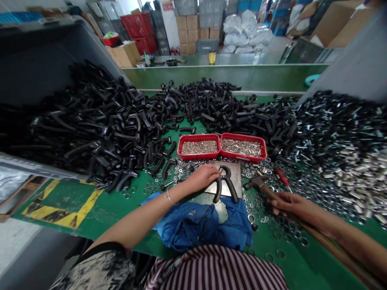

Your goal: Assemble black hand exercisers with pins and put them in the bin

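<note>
On a steel plate (236,171) lies a black, two-legged piece that looks like a spring clamp (231,188), its legs pointing toward me. My left hand (205,176) is closed at the clamp's upper left, fingertips pinched beside a small shiny metal part (222,171). Whether the fingers grip that part too is hard to make out. To the right, my right hand (286,203) is wrapped round the wooden handle of a hammer (257,183). The hammer's head hovers or rests just right of the plate. Below the clamp is a crumpled blue cloth (193,223).
Two red trays, one with small rivet-like bits (199,147) and one with metal pins (242,148), stand behind the plate. Black handles (121,125) heap at left and back. Metal rings and a red screwdriver (281,176) lie right, near piled metal sleeves (359,177).
</note>
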{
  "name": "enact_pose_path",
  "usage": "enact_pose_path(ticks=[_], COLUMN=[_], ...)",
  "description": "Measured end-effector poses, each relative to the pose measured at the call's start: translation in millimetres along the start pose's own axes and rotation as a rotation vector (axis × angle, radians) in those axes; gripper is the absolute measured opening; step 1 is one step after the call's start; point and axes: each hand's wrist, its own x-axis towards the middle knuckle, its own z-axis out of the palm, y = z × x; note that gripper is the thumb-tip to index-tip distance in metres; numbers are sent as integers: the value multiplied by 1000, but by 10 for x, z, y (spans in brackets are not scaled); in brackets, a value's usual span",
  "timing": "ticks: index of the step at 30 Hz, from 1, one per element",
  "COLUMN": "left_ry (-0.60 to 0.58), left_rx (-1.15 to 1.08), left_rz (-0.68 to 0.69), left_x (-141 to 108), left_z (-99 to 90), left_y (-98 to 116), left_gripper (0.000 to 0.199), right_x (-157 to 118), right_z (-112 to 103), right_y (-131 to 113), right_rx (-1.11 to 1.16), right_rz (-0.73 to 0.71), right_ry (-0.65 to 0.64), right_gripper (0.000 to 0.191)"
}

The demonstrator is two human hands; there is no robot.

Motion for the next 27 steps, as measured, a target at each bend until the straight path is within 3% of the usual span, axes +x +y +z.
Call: enact_pose_path(ticks=[2, 4, 8, 11, 14, 17, 19, 24, 27], left_ry=[60, 102, -46, -96, -85, -45, -9, 39, 59], left_rx=[15, 178, 479, 495, 526, 555, 572, 576, 575], left_rz=[-43, -168, -457, -466, -443, -435, -441, -464, -469], left_x=[107, 261, 539, 617, 587, 512, 469, 473, 509], left_z=[-177, -371, -600, -582, -535, -538, -550, -526, -521], left_y=[-106, -281, -704, -871, -865, -810, -804, -882, -910], left_gripper=[26, 28, 21, 18, 23, 26, 28, 26, 23], right_x=[-55, -104, -155, -124, -8, 122, 160, 233, 307], right_z=[57, 168, 415, 526, 578, 592, 588, 554, 520], right_y=[-110, -199, -327, -437, -551, -638, -675, -620, -509], right_rx=[38, 63, -150, -349, -468, -576, -532, -540, -465], right_rz=[-80, -103, -121, -275, -348, -307, -310, -324, -242], right_ry=[61, 82, 122, 242, 341, 228, 150, 288, 172], right_gripper=[38, 42, 40, 34, 34, 34, 37, 37, 39])
